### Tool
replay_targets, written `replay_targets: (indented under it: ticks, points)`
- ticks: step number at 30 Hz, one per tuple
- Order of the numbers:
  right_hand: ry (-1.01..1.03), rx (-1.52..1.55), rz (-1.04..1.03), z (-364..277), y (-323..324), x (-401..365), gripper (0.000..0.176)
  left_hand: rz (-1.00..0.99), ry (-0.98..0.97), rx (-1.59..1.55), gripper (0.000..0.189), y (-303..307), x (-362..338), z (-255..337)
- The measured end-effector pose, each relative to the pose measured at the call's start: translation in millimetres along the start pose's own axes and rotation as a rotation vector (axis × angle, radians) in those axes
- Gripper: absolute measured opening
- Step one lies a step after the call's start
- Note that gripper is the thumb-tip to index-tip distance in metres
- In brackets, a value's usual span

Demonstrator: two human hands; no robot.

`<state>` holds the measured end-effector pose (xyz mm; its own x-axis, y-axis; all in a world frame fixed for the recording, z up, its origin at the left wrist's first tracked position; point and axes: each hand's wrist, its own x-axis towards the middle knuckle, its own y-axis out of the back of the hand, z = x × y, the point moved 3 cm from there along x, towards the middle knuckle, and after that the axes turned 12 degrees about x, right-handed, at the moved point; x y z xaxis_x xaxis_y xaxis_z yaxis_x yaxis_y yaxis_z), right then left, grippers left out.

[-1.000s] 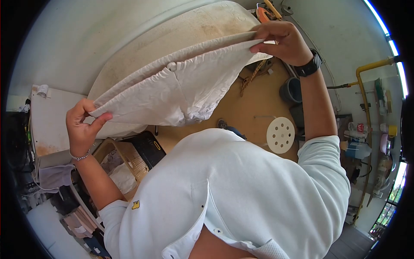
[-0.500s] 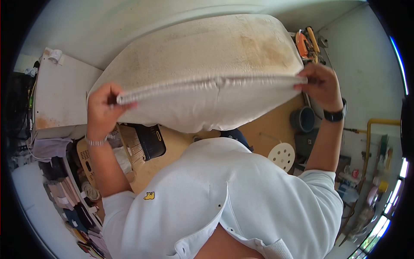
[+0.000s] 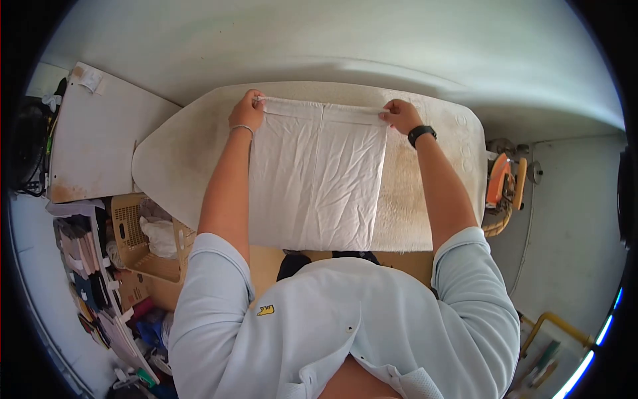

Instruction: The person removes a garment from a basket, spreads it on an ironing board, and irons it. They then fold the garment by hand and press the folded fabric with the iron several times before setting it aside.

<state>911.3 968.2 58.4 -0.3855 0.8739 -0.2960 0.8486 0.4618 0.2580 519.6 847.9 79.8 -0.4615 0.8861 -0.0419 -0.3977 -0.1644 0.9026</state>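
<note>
A wrinkled white cloth (image 3: 312, 176) lies spread over the ironing board (image 3: 179, 149), its lower end reaching the near edge. Along its far edge runs a wide hemmed band, and a seam goes down the middle. My left hand (image 3: 246, 111) pinches the far left corner of the band between thumb and fingers. At the far right corner, my right hand (image 3: 403, 116) grips the same band in a pinch. The band is stretched fairly straight between both hands. Brown stains mark the board's cover to the right of the cloth.
An orange iron (image 3: 498, 181) stands off the board's right end. To the left are a white panel (image 3: 106, 143), a tan plastic basket (image 3: 136, 256) holding cloth, and a shelf with folded garments (image 3: 80, 249). A wall rises behind the board.
The cloth, held up in front of me before, has come down flat onto the board. Both hands moved forward and closer together, still holding its edge. The view has shifted.
</note>
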Motion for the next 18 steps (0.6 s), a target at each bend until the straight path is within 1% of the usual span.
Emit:
replay_targets:
  ticks: [1,2,3,4,5,6,7,8,9,10,11,12,13,14,15,16,17,18]
  points:
    - [-0.017,0.001,-0.021,0,-7,-2,0.023,0.024,0.040,0.128,0.009,-8,-7,3]
    - [0.016,-0.121,0.091,-1,-11,-8,0.021,0.005,0.060,0.136,0.009,-15,-15,6]
    - [0.055,-0.244,0.204,-9,-16,-13,0.019,0.262,-0.053,0.293,0.009,-12,-21,15]
    - [0.042,-0.243,0.189,-13,-25,-18,0.019,0.518,-0.174,0.449,0.009,-9,-26,24]
    - [0.309,-0.425,0.294,-26,-33,-26,0.016,0.501,-0.166,0.457,0.009,-13,-22,23]
    - [0.584,-0.601,0.395,-32,-38,-32,0.014,0.297,-0.231,0.411,0.013,-22,-13,24]
    - [0.527,-0.693,0.181,-18,-45,-26,0.016,0.098,-0.296,0.362,0.017,-29,-7,25]
    - [0.523,-0.686,0.176,-14,-48,-26,0.016,0.092,-0.292,0.369,0.017,-31,-5,27]
    - [0.582,-0.625,0.159,-13,-54,-30,0.018,-0.022,-0.164,0.352,0.022,-33,-3,31]
    - [0.642,-0.565,0.143,-13,-58,-35,0.019,-0.131,-0.036,0.331,0.032,-36,-2,36]
    - [0.535,-0.607,0.098,-6,-59,-35,0.027,-0.129,-0.037,0.335,0.032,-41,-7,49]
    - [0.535,-0.605,0.101,-7,-65,-44,0.027,-0.093,0.024,0.369,0.057,-43,-21,69]
    - [0.547,-0.701,0.173,-11,-76,-57,0.036,-0.060,0.085,0.403,0.084,-48,-33,87]
    - [0.556,-0.797,0.245,-12,-81,-68,0.046,-0.065,0.082,0.404,0.084,-60,-43,102]
    - [0.550,-0.797,0.246,-10,-79,-73,0.046,-0.049,0.124,0.429,0.105,-72,-53,113]
    - [0.488,-0.833,0.216,-8,-77,-77,0.054,-0.030,0.165,0.454,0.127,-79,-57,118]
    - [0.425,-0.868,0.189,-5,-75,-80,0.063,-0.033,0.158,0.453,0.127,-81,-56,119]
    - [0.360,-0.904,0.159,-1,-72,-82,0.072,-0.061,0.187,0.424,0.131,-83,-54,117]
